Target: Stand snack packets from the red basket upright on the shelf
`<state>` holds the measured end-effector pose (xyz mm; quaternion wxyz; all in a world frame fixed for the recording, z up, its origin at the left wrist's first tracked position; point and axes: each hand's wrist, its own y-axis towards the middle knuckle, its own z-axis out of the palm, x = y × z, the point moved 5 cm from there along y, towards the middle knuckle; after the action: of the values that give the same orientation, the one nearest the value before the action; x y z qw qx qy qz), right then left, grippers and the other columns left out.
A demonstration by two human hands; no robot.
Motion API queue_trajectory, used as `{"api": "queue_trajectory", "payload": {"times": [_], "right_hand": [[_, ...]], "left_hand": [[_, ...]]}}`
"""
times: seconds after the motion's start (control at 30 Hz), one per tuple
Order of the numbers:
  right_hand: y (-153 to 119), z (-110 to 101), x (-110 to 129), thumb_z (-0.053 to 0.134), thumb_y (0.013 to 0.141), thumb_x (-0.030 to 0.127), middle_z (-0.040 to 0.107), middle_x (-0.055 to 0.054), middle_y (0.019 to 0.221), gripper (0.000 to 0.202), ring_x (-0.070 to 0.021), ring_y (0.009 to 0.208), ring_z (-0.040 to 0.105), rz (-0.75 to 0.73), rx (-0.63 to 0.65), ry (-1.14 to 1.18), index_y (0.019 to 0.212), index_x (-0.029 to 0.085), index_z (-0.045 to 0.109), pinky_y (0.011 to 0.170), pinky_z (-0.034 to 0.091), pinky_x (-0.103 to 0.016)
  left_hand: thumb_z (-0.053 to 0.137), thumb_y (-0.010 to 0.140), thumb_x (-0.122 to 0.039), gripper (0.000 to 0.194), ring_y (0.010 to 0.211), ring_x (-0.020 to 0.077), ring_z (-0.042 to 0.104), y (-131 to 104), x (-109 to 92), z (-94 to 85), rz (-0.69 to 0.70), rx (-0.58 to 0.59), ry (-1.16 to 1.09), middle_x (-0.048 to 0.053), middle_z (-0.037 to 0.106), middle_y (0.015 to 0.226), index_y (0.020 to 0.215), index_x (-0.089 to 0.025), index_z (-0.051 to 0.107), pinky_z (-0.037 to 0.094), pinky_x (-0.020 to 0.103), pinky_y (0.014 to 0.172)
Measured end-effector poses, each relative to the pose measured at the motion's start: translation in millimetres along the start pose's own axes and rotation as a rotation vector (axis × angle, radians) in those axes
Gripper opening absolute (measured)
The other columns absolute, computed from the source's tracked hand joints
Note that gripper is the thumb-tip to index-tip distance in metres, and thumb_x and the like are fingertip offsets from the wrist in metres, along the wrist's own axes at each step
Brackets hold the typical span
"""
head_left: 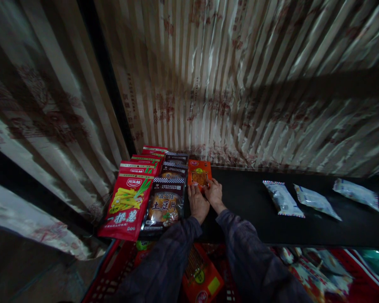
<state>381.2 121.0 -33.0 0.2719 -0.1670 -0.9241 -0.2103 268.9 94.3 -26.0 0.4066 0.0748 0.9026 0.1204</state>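
An orange snack packet [199, 170] with a clear window lies at the back of a black shelf. My left hand [198, 204] grips its lower left edge with bent fingers. On its lower right corner, my right hand [214, 193] is closed, the two hands nearly touching. Just left of the packet is a column of overlapping black potato-chip bags [164, 204]. Beyond them, red snack bags [129, 202] with yellow sticks pictured on the front overlap in another column. The undersides of my fingers are hidden.
The black shelf [243, 198] carries several pale wrapped packets, such as one [283, 198] on the right. Below its front edge, a red basket [109, 269] holds more orange packets [205, 273]. Patterned, creased sheeting [227, 84] hangs behind, with a dark post [109, 75] at left.
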Motion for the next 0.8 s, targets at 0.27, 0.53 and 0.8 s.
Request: {"api": "queue_trajectory", "payload": {"times": [0.27,0.53,0.8], "right_hand": [[0,5,-1,0.057,0.084,0.021,0.056,-0.017,0.139,0.037,-0.0283,0.135,0.044,-0.012,0.042,-0.031,0.119,0.014,0.069,0.110,0.033,-0.041],[0,2,-2,0.061,0.081,0.021,0.057,-0.016,0.138,0.038,-0.0284,0.132,0.050,-0.052,0.040,0.064,0.117,0.016,0.069,0.110,0.040,-0.039],[1,0,-5,0.055,0.083,0.015,0.063,-0.015,0.131,0.034,-0.0260,0.129,0.056,-0.080,0.026,0.087,0.112,0.013,0.072,0.111,0.042,-0.036]], "left_hand": [[0.044,0.089,-0.021,0.047,0.144,0.0327,0.034,4,1,-1.5,-0.009,-0.032,-0.003,0.024,0.054,0.140,0.129,-0.002,0.058,0.036,0.049,0.115],[0.043,0.089,-0.021,0.049,0.144,0.0339,0.034,5,0,-2.9,-0.024,-0.001,0.053,0.026,0.048,0.145,0.132,0.000,0.055,0.036,0.049,0.114],[0.043,0.088,-0.013,0.054,0.145,0.0309,0.033,5,-9,-9.3,-0.056,0.084,0.122,0.022,0.046,0.149,0.140,-0.003,0.049,0.037,0.044,0.114]]}}
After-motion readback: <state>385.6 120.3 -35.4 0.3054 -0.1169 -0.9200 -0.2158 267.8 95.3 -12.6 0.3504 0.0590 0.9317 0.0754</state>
